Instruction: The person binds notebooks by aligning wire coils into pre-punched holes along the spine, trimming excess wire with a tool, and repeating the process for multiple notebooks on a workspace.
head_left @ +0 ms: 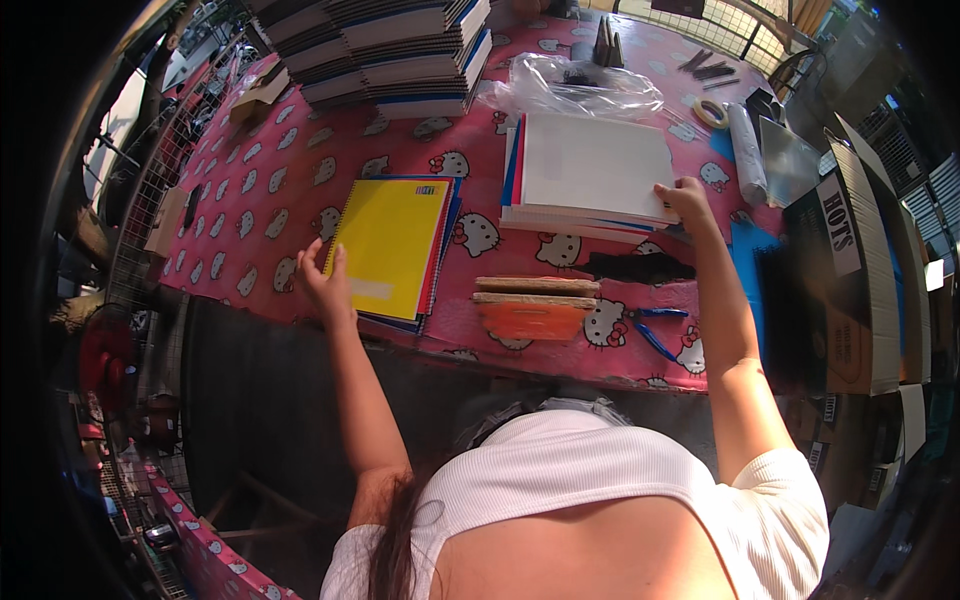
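Observation:
My left hand (327, 286) is at the left edge of a yellow spiral notebook (388, 235), its fingers spread and holding nothing. Red and blue edges show under that notebook, so it lies on a small pile. To the right sits a stack of notebooks topped by a white one (598, 165), with red and blue covers peeking out at its left. My right hand (688, 200) pinches the right edge of the white notebook; part of its fingers is hidden.
Near the front edge are wooden blocks with an orange face (532, 318), blue-handled pliers (660, 332) and a black cloth (640, 267). Tall notebook stacks (390, 55), a clear plastic bag (580, 90) and a tape roll (711, 111) stand farther back. A cardboard box (850, 280) is at right.

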{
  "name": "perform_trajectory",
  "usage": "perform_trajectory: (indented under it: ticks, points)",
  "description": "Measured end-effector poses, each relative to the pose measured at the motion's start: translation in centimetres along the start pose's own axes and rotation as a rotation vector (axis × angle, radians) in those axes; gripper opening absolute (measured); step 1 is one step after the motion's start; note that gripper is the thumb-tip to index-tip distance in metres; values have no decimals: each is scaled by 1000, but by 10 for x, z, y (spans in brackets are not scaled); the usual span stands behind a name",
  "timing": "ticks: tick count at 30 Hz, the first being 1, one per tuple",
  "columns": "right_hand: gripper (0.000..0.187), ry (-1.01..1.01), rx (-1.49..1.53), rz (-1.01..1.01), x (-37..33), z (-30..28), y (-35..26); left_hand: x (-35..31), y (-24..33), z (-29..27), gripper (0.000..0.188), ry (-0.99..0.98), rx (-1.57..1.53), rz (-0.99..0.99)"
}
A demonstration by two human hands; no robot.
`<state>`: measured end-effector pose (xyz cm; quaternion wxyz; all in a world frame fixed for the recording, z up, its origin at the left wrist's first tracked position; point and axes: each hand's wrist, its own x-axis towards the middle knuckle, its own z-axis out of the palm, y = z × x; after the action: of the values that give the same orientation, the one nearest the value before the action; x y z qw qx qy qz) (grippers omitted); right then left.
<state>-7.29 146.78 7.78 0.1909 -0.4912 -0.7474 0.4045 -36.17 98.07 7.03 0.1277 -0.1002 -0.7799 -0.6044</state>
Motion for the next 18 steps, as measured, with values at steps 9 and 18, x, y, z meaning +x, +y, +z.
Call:
perform_trajectory:
  ticks: [9, 18]
  points:
    - [35, 315, -53, -568, -122, -18, -74, -65, 153, 98, 39, -405, -325, -116]
    - [31, -276, 195, -599, -188, 20, 4, -76, 166, 51, 34, -762, -692, 47]
